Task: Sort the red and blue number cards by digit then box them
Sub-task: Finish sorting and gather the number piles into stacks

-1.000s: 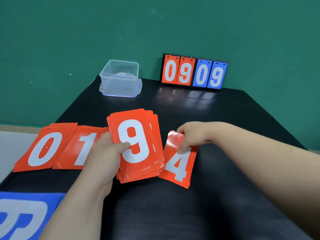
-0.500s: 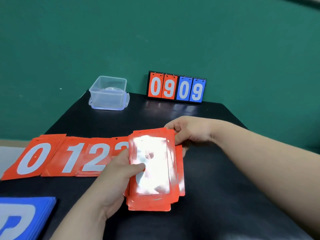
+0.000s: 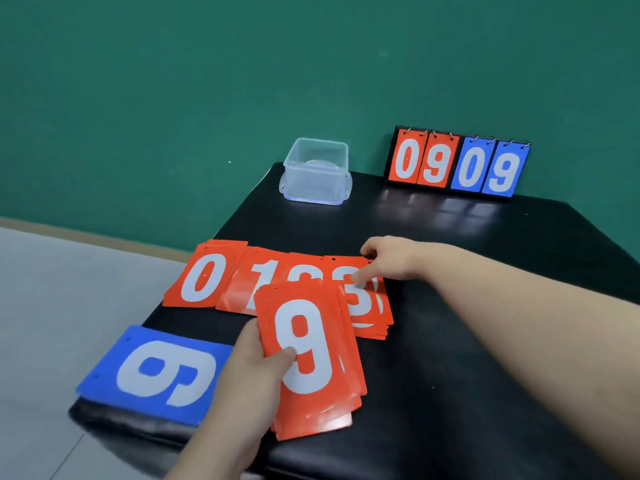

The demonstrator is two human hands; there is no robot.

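Note:
My left hand (image 3: pixel 249 368) holds a stack of red number cards (image 3: pixel 311 362), a white 9 on top, thumb pressed on its face. Behind it red cards lie in an overlapping row on the black table (image 3: pixel 467 358): a 0 card (image 3: pixel 204 277), a 1 card (image 3: pixel 263 278), another partly hidden one, then a pile showing a 3 (image 3: pixel 363 299). My right hand (image 3: pixel 394 258) rests fingers down on the top of that 3 pile. A blue card stack (image 3: pixel 156 370) showing a sideways 9 lies at the table's near left corner. A clear plastic box (image 3: pixel 316 174) stands at the back.
A small flip scoreboard (image 3: pixel 457 164) reading 0 9 in red and 0 9 in blue stands at the back right against the green wall. The table's left edge drops to a grey floor (image 3: pixel 69 289).
My right hand has moved left from the 4 card to the 3 pile in the row. The held stack again shows 9 on top. The view has shifted left.

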